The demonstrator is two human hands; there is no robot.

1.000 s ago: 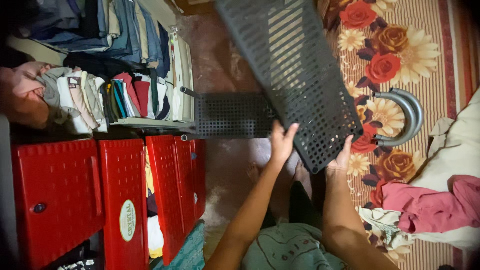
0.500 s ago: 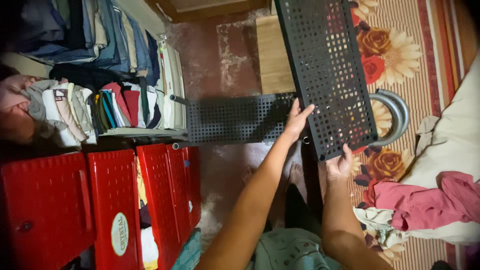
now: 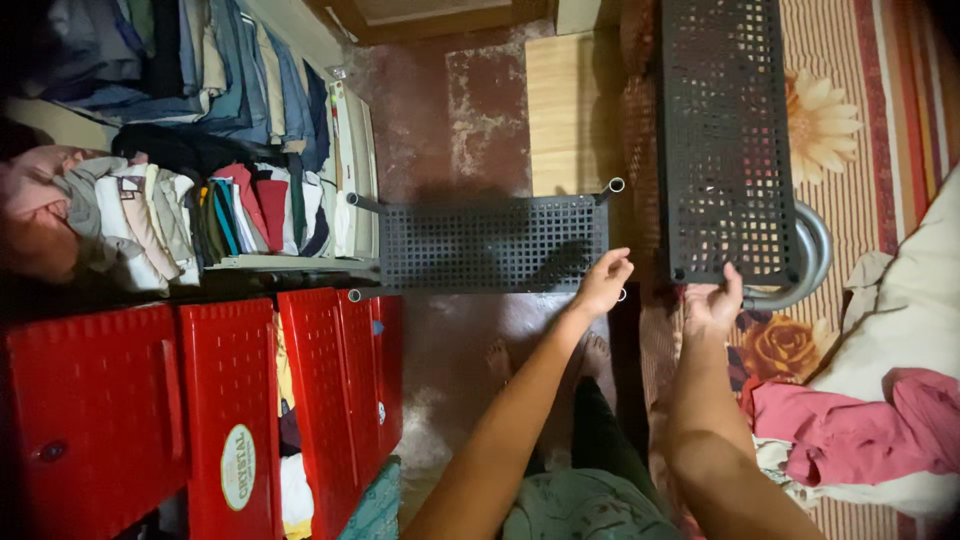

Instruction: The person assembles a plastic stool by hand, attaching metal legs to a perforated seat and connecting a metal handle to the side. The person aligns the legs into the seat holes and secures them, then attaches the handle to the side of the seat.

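Head view: right hand (image 3: 712, 300) gripping bottom edge of black perforated panel (image 3: 722, 140), fingers curled under its lower rim; panel upright, over floral rug (image 3: 860, 120). Left hand (image 3: 603, 283) open, fingers spread, just beside right end of 2nd black mesh panel (image 3: 492, 243), w/ metal tube (image 3: 612, 186) at corner. Red plastic drawers (image 3: 200, 400) lower left, folded clothes (image 3: 180, 200) on shelf above. Pink cloth (image 3: 850, 425) at right.

The perforated shelf panel (image 3: 722, 140) looks like matt black plastic, as does the second panel (image 3: 492, 243) left of it on pale metal tubes (image 3: 612, 186). The drawers (image 3: 200, 400) are glossy red plastic, the carpet (image 3: 840, 110) woven cloth, the board (image 3: 565, 110) smooth pale wood.
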